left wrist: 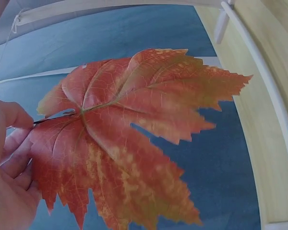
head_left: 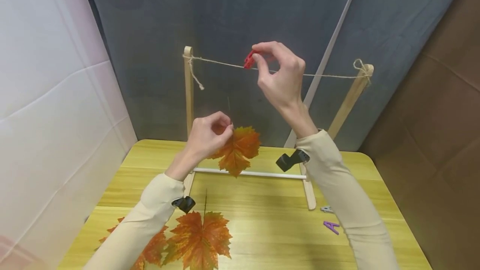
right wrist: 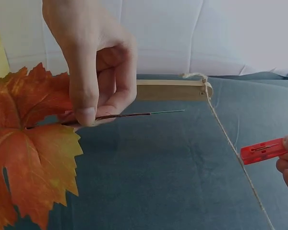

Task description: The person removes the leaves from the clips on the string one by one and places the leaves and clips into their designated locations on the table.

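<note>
My left hand [head_left: 211, 134] pinches the stem of an orange maple leaf [head_left: 240, 149] between thumb and fingertips, and the leaf hangs below the string. In the left wrist view the leaf [left wrist: 120, 120] spreads out from the fingers. Past the fingertips, the thin stem [right wrist: 149, 113] sticks out in the right wrist view. Higher up, my right hand [head_left: 282, 72] pinches a red clothespin [head_left: 249, 59] right at the twine string [head_left: 219, 62]. The nose of this clothespin [right wrist: 261, 151] overlaps the string in the right wrist view.
A wooden frame with a left post [head_left: 188, 95] and a right post [head_left: 350, 101] carries the string. A white rod [head_left: 270, 174] joins its feet. More maple leaves [head_left: 200, 238] lie on the table [head_left: 270, 228] at front left. A purple clothespin [head_left: 331, 226] and a grey clothespin [head_left: 327, 209] lie at right.
</note>
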The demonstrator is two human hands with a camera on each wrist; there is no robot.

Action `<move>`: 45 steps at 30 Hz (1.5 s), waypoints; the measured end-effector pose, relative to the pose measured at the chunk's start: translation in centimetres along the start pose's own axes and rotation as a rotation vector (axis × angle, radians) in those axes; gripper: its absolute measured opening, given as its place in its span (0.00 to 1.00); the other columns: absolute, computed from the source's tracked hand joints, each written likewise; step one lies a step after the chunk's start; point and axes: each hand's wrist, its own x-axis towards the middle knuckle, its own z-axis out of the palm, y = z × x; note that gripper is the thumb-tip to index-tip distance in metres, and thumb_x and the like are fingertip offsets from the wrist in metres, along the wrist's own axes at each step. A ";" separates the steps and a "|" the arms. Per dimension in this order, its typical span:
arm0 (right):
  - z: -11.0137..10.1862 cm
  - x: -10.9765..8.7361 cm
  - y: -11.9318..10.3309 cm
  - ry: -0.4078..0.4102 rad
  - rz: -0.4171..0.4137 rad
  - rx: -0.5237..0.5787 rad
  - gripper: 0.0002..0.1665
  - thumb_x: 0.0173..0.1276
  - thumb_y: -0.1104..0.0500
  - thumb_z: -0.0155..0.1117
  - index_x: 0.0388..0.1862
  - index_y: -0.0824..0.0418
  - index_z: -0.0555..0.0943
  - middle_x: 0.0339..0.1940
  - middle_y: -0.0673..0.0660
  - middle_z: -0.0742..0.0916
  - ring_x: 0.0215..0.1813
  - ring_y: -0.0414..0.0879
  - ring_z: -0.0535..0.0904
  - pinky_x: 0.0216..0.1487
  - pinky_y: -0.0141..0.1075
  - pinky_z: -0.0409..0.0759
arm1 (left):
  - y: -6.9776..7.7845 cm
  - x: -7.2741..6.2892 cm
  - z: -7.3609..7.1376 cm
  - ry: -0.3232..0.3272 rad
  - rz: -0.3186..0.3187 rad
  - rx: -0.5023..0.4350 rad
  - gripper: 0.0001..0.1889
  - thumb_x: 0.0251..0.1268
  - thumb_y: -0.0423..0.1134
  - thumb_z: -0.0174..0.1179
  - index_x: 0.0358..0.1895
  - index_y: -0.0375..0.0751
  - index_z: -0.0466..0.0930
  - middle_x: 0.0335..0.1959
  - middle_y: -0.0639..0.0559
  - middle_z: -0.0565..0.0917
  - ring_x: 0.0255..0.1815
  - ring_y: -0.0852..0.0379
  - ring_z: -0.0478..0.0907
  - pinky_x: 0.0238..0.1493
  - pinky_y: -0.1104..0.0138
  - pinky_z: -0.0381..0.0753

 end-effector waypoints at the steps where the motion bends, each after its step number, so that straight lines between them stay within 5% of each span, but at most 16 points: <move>1: 0.0 -0.1 0.0 0.002 0.000 0.003 0.06 0.69 0.66 0.66 0.40 0.68 0.87 0.36 0.59 0.91 0.36 0.49 0.87 0.43 0.43 0.83 | 0.0 0.0 0.0 0.001 0.002 -0.002 0.02 0.62 0.36 0.65 0.33 0.42 0.84 0.29 0.51 0.88 0.27 0.57 0.82 0.35 0.65 0.82; 19: -1.5 -3.4 -1.2 0.007 0.033 0.025 0.10 0.67 0.65 0.68 0.46 0.67 0.87 0.42 0.60 0.91 0.37 0.50 0.87 0.46 0.42 0.82 | -0.3 -1.1 -0.2 -0.047 -0.001 -0.034 0.02 0.62 0.35 0.66 0.32 0.42 0.85 0.28 0.52 0.88 0.26 0.59 0.82 0.34 0.66 0.83; 26: -2.2 -5.0 -1.7 -0.013 0.072 0.068 0.13 0.67 0.64 0.69 0.50 0.67 0.86 0.45 0.61 0.91 0.36 0.51 0.88 0.51 0.41 0.82 | -0.6 -2.0 -0.2 -0.099 -0.061 -0.033 0.02 0.61 0.37 0.68 0.31 0.44 0.85 0.26 0.54 0.88 0.25 0.60 0.83 0.33 0.66 0.82; 32: -3.1 -6.2 -2.4 -0.032 0.119 0.117 0.15 0.66 0.65 0.69 0.51 0.67 0.86 0.47 0.59 0.91 0.37 0.50 0.88 0.51 0.34 0.82 | -1.0 -2.8 0.3 -0.127 -0.102 -0.034 0.02 0.60 0.37 0.68 0.31 0.44 0.85 0.25 0.55 0.88 0.26 0.60 0.83 0.33 0.64 0.82; 45: -4.3 -8.7 -2.9 -0.103 0.210 0.171 0.17 0.66 0.67 0.69 0.54 0.67 0.84 0.49 0.60 0.90 0.41 0.50 0.88 0.54 0.34 0.82 | -1.7 -4.5 1.8 -0.194 -0.127 -0.050 0.02 0.58 0.38 0.69 0.30 0.47 0.86 0.25 0.58 0.87 0.26 0.62 0.82 0.31 0.66 0.80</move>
